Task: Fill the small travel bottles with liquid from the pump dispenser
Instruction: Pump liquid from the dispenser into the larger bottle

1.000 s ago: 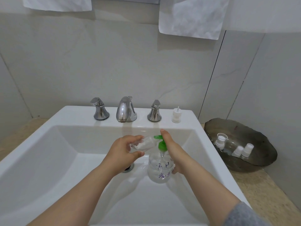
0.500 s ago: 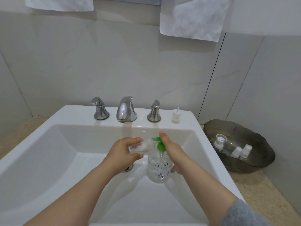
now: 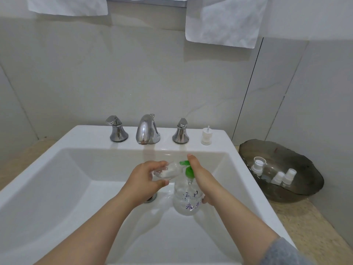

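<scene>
Over the white sink basin (image 3: 76, 178), my left hand (image 3: 145, 178) grips a small clear travel bottle (image 3: 168, 172), tilted on its side with its mouth at the green pump nozzle. The clear pump dispenser (image 3: 186, 199) with the green pump head (image 3: 188, 169) and handwritten marks is held upright by my right hand (image 3: 202, 178); fingers wrap behind its body and the forefinger lies on the pump head. White liquid shows inside the travel bottle. More small travel bottles (image 3: 280, 177) with white caps lie in a dark glass bowl (image 3: 305, 163) on the right.
A small white pump cap (image 3: 206, 135) stands on the sink's back rim, right of the chrome tap (image 3: 147, 130) and its two handles. The drain (image 3: 150, 197) is under my left hand. White towels (image 3: 223, 20) hang above. Beige countertop runs along both sides.
Both hands and the bottles have stayed nearly in place; the pump head sits slightly lower against the dispenser neck than a second ago.
</scene>
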### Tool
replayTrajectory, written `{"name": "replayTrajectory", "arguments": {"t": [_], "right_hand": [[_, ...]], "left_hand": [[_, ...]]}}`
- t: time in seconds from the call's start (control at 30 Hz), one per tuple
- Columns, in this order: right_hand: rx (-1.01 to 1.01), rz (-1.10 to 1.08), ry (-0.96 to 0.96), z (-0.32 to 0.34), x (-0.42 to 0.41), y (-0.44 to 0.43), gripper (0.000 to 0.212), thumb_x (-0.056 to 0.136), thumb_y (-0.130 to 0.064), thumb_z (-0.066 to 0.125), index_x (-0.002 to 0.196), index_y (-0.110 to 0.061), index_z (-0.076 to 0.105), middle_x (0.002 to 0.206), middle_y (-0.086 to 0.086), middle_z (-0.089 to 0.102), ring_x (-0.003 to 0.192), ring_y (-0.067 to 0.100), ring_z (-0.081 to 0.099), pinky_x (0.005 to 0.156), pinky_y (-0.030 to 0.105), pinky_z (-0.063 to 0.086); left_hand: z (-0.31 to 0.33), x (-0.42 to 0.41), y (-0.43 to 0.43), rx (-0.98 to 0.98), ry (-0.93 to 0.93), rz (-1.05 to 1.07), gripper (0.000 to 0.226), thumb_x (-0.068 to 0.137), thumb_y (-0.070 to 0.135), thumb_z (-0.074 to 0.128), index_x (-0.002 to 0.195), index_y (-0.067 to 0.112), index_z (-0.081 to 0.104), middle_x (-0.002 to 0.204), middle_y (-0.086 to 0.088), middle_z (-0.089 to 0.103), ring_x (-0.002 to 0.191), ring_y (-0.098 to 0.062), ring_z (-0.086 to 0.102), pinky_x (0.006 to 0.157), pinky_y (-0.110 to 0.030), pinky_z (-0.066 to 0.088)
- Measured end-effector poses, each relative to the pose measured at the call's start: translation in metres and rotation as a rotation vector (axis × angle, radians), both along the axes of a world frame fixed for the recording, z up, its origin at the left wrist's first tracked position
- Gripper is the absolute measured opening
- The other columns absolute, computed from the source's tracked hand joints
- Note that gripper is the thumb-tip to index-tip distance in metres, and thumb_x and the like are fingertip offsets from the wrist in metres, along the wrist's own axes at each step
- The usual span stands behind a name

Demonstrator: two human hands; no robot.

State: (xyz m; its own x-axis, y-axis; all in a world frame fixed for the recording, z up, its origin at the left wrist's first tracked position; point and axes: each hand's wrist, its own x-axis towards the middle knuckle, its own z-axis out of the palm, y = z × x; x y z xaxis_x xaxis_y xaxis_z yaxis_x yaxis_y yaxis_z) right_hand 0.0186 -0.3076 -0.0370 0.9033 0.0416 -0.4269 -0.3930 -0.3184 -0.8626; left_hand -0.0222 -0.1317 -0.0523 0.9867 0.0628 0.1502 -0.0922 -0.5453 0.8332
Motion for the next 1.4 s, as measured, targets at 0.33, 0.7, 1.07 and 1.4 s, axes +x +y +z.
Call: {"name": "replayTrajectory", "arguments": {"t": [0.33,0.7,1.07,1.4], "right_hand": [[0.021,-0.008,0.082,0.004,0.001,0.0,0.08,0.084,-0.077,0.034,0.144,-0.024,0.039,0.148,0.004,0.038,0.136,0.034,0.034,0.106,0.05,0.029],[0.028,-0.042,0.087,0.005,0.0,0.0,0.071,0.085,-0.073,0.041,0.133,-0.02,0.048,0.125,0.005,0.047,0.118,0.032,0.045,0.09,0.044,0.035],[-0.077,0.007,-0.046,0.011,-0.006,0.003,0.05,0.095,-0.061,0.034,0.098,-0.015,0.053,0.097,0.007,0.05,0.087,0.027,0.046,0.084,0.039,0.04],[-0.005,-0.003,0.0,0.002,0.0,0.001,0.066,0.091,-0.069,0.031,0.131,-0.021,0.049,0.114,0.004,0.045,0.101,0.025,0.039,0.087,0.038,0.03]], "left_hand": [[0.002,0.0,-0.001,0.047,-0.072,-0.005,0.049,0.077,0.013,0.074,0.122,0.028,0.061,0.112,0.012,0.061,0.077,0.016,0.048,0.07,0.0,0.035],[-0.002,0.005,0.001,0.032,-0.032,0.005,0.05,0.075,0.015,0.077,0.121,0.027,0.062,0.113,0.013,0.062,0.091,0.001,0.054,0.082,-0.015,0.038],[-0.005,0.004,0.001,-0.002,0.037,-0.019,0.051,0.073,0.01,0.078,0.12,0.023,0.063,0.109,0.016,0.064,0.104,-0.001,0.057,0.098,-0.026,0.044],[-0.002,0.004,0.003,-0.015,-0.015,-0.011,0.048,0.074,0.014,0.077,0.115,0.034,0.063,0.109,0.016,0.063,0.1,0.0,0.056,0.08,-0.007,0.039]]}}
